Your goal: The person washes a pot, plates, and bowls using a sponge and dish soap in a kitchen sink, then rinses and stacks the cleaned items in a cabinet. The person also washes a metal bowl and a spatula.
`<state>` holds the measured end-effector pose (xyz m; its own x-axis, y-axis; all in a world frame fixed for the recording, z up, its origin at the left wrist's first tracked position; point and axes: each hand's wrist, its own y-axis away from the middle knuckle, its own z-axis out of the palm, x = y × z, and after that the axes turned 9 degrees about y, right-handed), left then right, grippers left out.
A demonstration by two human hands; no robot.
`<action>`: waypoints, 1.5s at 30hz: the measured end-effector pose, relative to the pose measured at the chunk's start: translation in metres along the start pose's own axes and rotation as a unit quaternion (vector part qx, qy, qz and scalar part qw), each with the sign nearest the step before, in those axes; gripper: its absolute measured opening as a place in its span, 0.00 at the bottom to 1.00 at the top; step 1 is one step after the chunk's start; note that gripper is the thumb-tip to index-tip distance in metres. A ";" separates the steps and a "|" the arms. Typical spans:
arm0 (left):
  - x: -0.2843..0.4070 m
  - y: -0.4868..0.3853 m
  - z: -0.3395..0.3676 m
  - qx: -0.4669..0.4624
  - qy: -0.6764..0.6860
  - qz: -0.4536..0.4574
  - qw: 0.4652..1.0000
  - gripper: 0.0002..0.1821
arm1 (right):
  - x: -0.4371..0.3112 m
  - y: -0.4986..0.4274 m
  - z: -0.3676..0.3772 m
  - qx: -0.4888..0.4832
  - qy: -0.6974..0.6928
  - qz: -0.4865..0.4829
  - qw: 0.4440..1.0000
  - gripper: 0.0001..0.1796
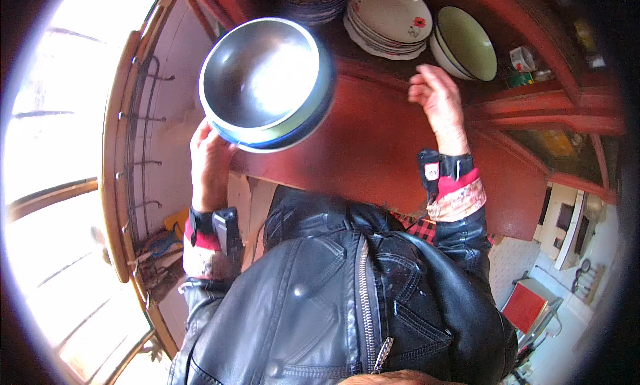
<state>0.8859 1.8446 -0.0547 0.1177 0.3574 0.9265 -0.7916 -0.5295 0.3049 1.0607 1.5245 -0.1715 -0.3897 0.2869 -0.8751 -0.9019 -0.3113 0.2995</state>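
My left hand grips the lower left rim of a shiny metal bowl, dark inside, with a blue and pale green outside. The bowl is tilted so that its inside faces me; most of my left fingers are hidden at its edge. My right hand is raised with nothing in it, its fingers loosely bent and apart. Just above it on the red wooden shelf, a stack of plates with red flowers stands beside nested pale green bowls.
Another stack of blue-edged dishes stands behind the metal bowl. Small containers are at the shelf's right. A red wooden cabinet panel spans the middle. A bright window with a wooden frame is on the left, a red-topped stool at lower right.
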 end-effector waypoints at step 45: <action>-0.096 -0.019 0.030 -0.021 -0.111 0.011 0.994 0.10 | 0.019 -0.011 0.063 -0.063 0.377 -0.149 0.912 0.06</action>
<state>0.9078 1.7975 -0.1428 0.2258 0.1645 0.9602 -0.8190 -0.5017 0.2785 1.0517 1.5908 -0.1672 0.1505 -0.3136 -0.9375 -0.9001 -0.4357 0.0013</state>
